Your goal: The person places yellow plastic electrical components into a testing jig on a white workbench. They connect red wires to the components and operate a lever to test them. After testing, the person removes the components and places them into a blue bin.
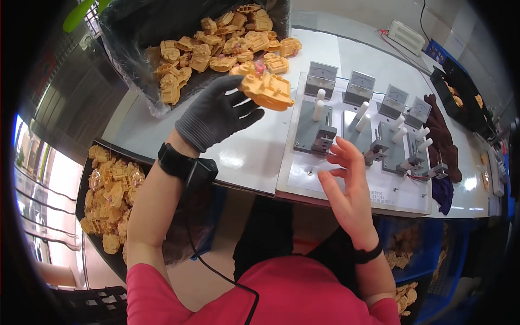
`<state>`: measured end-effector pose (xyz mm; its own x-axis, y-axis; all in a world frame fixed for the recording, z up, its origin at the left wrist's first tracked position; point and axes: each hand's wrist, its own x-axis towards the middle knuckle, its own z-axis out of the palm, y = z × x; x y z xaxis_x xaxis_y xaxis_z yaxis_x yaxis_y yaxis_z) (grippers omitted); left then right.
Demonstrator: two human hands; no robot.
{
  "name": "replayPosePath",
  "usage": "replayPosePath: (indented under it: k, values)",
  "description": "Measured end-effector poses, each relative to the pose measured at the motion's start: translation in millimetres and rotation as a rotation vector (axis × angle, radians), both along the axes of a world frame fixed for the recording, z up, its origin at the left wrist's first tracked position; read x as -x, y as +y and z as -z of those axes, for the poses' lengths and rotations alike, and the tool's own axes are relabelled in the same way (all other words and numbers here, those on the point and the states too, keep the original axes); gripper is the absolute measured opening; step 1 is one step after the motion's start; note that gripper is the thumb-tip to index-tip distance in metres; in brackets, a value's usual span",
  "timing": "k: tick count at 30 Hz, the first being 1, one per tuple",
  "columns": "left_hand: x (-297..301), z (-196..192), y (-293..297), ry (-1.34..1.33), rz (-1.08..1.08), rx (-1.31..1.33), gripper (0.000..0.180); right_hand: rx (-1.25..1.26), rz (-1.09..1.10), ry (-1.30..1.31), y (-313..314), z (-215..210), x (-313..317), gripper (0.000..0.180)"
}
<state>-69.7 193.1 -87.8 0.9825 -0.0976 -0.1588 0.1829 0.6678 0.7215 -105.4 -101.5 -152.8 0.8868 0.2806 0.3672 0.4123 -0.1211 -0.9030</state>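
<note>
My left hand [216,111], in a grey glove, holds an orange plastic toy part [267,89] above the white table [249,157], near the left edge of a test fixture plate [303,173]. My right hand [346,179] is bare and empty, fingers spread, hovering over the front of that plate. The plate carries several grey clamp stations [323,138] with white pegs [319,105] and small meters [322,72] behind them.
A black-lined bin [135,32] of orange parts sits at the back left. Another black tray [86,179] of the same parts lies low at my left. A dark glove [441,135] rests right of the plate, with a further black tray [460,92] and a white power strip [406,37] beyond.
</note>
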Motion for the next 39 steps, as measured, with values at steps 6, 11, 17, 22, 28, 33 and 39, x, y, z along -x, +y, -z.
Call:
replayPosePath:
  k: [6, 11, 17, 22, 28, 33, 39]
  values:
    - [2, 9, -9, -0.069, 0.101, -0.001, 0.048, -0.143, -0.09, 0.082, 12, 11, -11, 0.053]
    - [0, 14, -17, -0.084, 0.047, 0.031, 0.054, -0.223, -0.08, 0.116, 18, 13, -13, 0.045]
    - [-8, 26, -15, 0.052, 0.03, 0.251, 0.043, -0.195, -0.123, 0.05, 12, 18, -12, 0.031]
    - [-33, 31, -18, 0.212, -0.038, 0.247, 0.041, -0.14, -0.096, -0.085, 11, 17, -13, 0.033]
    - [-67, 35, -26, 0.155, -0.098, 0.01, 0.038, -0.142, -0.091, -0.109, 11, 12, -11, 0.034]
    - [-73, 27, -66, -0.146, -0.214, -0.503, 0.052, -0.128, -0.088, -0.133, 10, 12, -13, 0.034]
    - [-44, 13, -93, -0.701, -0.205, -1.122, 0.06, -0.152, -0.091, -0.147, 11, 13, -12, 0.033]
